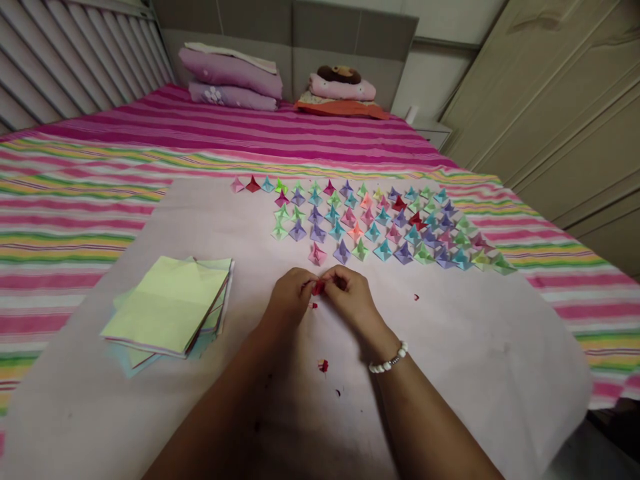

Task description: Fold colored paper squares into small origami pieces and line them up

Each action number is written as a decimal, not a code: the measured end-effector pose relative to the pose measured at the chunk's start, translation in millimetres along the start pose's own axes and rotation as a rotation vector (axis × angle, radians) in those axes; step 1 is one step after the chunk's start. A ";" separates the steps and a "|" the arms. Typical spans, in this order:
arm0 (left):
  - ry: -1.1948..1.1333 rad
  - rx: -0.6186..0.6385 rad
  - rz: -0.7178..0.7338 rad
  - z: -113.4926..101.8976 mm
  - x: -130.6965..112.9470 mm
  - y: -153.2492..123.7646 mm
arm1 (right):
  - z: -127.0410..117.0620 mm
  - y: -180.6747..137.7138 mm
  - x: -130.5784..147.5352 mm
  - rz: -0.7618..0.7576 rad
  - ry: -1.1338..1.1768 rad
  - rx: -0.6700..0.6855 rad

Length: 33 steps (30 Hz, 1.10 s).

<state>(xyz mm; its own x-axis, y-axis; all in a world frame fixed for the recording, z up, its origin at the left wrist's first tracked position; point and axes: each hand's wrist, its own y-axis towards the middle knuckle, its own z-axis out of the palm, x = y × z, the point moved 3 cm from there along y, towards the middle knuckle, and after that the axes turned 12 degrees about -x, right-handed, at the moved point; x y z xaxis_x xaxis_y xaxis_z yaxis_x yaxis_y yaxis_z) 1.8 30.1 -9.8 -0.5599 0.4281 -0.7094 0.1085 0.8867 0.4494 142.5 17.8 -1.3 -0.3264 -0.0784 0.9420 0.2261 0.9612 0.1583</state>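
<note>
Between the fingertips of both hands is a small folded piece of red paper (319, 287), partly covered by the fingers. My left hand (290, 297) pinches its left side. From the right, my right hand (350, 293) pinches the other side, and a white bead bracelet (389, 359) circles that wrist. Just beyond the hands stand several rows of small folded paper pieces (383, 250) in pink, purple, green, blue and red. A pink one (317, 254) sits closest to the fingertips. Small red scraps (323, 366) lie below the hands on the pale sheet (450, 373).
At the left, a stack of square paper sheets (167, 303) has a pale yellow one on top. The pale sheet lies over a striped bedspread (60, 227). Folded purple bedding (233, 77) and a pink-and-orange pile (343, 93) rest by the headboard. A wooden wardrobe (565, 113) stands right.
</note>
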 end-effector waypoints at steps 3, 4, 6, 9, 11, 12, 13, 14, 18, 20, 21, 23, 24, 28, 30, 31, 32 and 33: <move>0.054 0.021 -0.017 -0.8 -0.1 0.3 | 1.4 -1.4 -0.1 0.011 0.025 0.027; 0.071 0.024 -0.019 -1.0 -0.6 0.1 | 1.6 -1.7 -0.1 0.003 0.012 0.025; 0.099 0.029 -0.015 -1.0 -2.2 -0.5 | 2.0 -2.2 0.1 -0.038 -0.039 0.010; 0.121 0.036 -0.016 -0.4 -4.4 -1.5 | 3.0 -2.6 0.8 -0.115 -0.139 -0.019; 0.124 0.038 -0.031 0.2 -4.7 -1.9 | 3.8 -2.6 1.1 -0.143 -0.191 -0.024; 0.121 0.041 -0.040 0.6 -4.6 -2.0 | 3.9 -2.6 1.3 -0.150 -0.209 -0.025; 0.114 0.044 -0.049 1.2 -4.2 -2.2 | 4.0 -2.7 1.4 -0.155 -0.222 -0.023; 0.104 0.048 -0.058 1.9 -3.8 -2.5 | 4.0 -2.7 1.6 -0.157 -0.230 -0.022; 0.077 0.038 -0.074 4.1 -1.9 -4.0 | 3.4 -2.6 1.7 -0.148 -0.238 -0.012; 0.078 0.015 -0.071 4.2 -1.6 -4.6 | 3.6 -2.4 1.7 -0.146 -0.236 -0.006; 0.078 0.004 -0.071 4.1 -1.6 -4.8 | 3.7 -2.3 1.7 -0.148 -0.238 -0.005; 0.069 -0.001 -0.076 4.0 -1.7 -4.8 | 4.1 -2.1 1.6 -0.155 -0.253 -0.006; 0.066 0.000 -0.079 3.9 -1.8 -4.7 | 4.4 -2.0 1.5 -0.158 -0.259 -0.006; 0.065 -0.006 -0.066 3.6 -2.3 -4.1 | 5.0 -2.0 0.8 -0.156 -0.249 -0.008; 0.048 -0.035 -0.062 2.8 -2.4 -3.9 | 5.0 -2.2 0.9 -0.157 -0.246 -0.009; 0.031 -0.051 -0.066 2.0 -2.4 -3.6 | 5.0 -2.3 1.1 -0.158 -0.250 -0.008; 0.012 -0.067 -0.077 0.9 -2.4 -3.2 | 4.9 -2.5 1.2 -0.157 -0.254 -0.007; -0.006 -0.082 -0.095 -0.5 -2.4 -2.5 | 4.8 -2.6 1.4 -0.155 -0.256 -0.005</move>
<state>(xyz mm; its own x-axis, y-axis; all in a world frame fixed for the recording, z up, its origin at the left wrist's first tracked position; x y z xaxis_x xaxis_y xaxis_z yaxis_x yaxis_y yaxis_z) 2.6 26.8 -9.0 -0.5592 0.3438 -0.7544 -0.0126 0.9063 0.4225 137.0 16.4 -1.9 -0.5781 -0.1542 0.8012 0.1597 0.9416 0.2965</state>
